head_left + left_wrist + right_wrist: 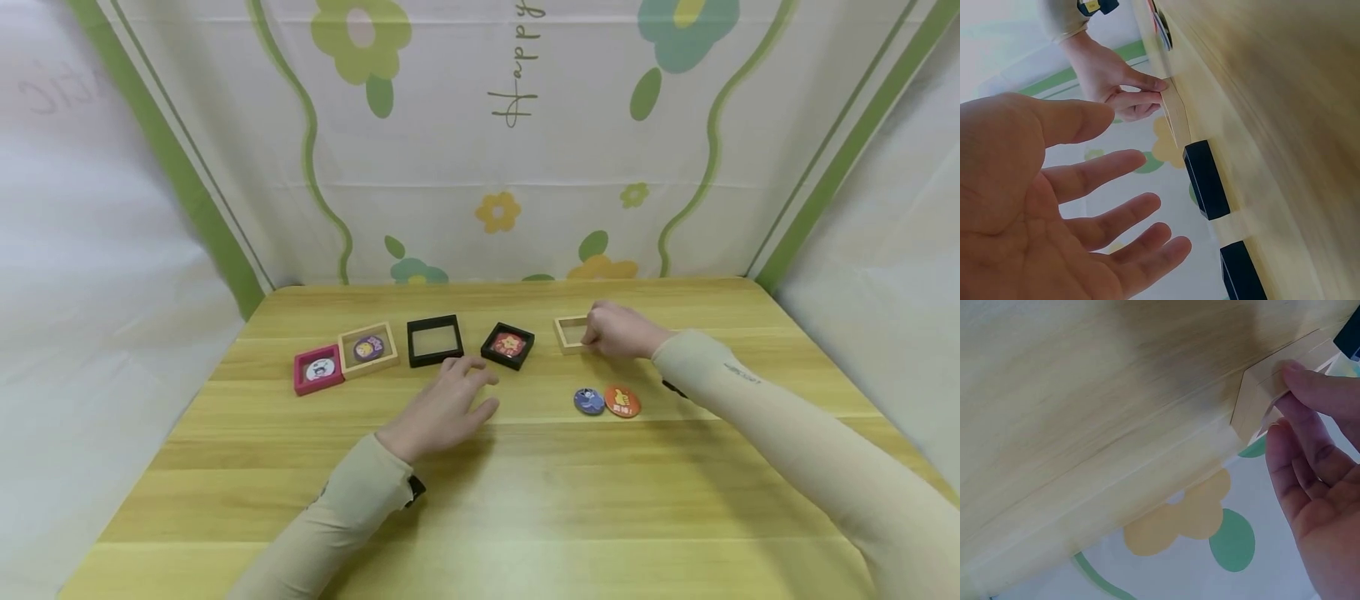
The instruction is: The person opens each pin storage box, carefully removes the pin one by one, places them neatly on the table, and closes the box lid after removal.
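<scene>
My right hand (pixel 621 331) pinches the right edge of a pale wooden square frame (pixel 560 337) with a see-through window, at the back right of the table. In the right wrist view the thumb and a finger grip the side of this frame (pixel 1260 394), which rests on the tabletop. My left hand (pixel 442 408) hovers with spread, relaxed fingers and holds nothing. It is nearest to an empty black frame (pixel 426 361) and a smaller black frame (pixel 495 358) with a red badge (pixel 509 344) inside.
A blue badge (pixel 588 401) and an orange badge (pixel 622 402) lie side by side in front of the right hand. At left stand a pink frame (pixel 301 377) with a white badge and a pale frame (pixel 345 358) with a purple badge. A flowered cloth (pixel 435 167) hangs behind.
</scene>
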The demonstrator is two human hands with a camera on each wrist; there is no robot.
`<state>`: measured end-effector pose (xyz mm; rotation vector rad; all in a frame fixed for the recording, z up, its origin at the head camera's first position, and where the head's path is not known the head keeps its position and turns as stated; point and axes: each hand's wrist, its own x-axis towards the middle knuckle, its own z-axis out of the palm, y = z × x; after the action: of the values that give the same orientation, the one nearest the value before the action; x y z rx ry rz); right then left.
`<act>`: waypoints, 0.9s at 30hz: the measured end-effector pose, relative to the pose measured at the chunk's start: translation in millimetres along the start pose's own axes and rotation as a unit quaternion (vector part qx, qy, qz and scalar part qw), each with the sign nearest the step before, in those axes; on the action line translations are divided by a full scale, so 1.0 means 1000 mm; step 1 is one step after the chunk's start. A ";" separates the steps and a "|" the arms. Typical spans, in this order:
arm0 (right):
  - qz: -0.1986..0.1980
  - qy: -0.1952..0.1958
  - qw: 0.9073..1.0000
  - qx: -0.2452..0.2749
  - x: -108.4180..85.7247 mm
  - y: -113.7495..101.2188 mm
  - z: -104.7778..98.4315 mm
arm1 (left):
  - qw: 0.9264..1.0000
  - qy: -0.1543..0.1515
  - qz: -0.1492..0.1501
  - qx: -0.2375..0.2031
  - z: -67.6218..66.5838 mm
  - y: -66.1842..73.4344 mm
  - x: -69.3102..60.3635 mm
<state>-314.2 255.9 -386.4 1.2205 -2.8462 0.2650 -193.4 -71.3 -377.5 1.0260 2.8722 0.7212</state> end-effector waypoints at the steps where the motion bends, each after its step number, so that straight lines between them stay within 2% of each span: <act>1: -0.002 -0.002 1.000 0.000 0.000 0.000 -0.001 | 1.000 -0.002 0.002 -0.001 0.000 0.000 0.000; 5: -0.011 -0.002 1.000 0.003 0.002 0.001 -0.002 | 1.000 -0.005 0.005 0.003 -0.001 -0.001 0.001; 17: -0.003 0.003 1.000 0.005 -0.003 0.001 -0.003 | 0.999 -0.029 -0.021 -0.001 -0.003 -0.002 0.001; 20: -0.012 0.002 1.000 0.011 -0.003 0.002 -0.001 | 0.999 -0.032 -0.023 -0.002 -0.001 -0.004 0.000; 27: -0.017 0.011 0.999 0.029 0.000 0.005 0.003 | 1.000 -0.022 -0.016 0.006 -0.002 -0.006 0.001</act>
<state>-317.3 258.5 -390.1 1.2676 -2.8146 0.3593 -197.5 -75.4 -378.3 0.9825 2.8518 0.6728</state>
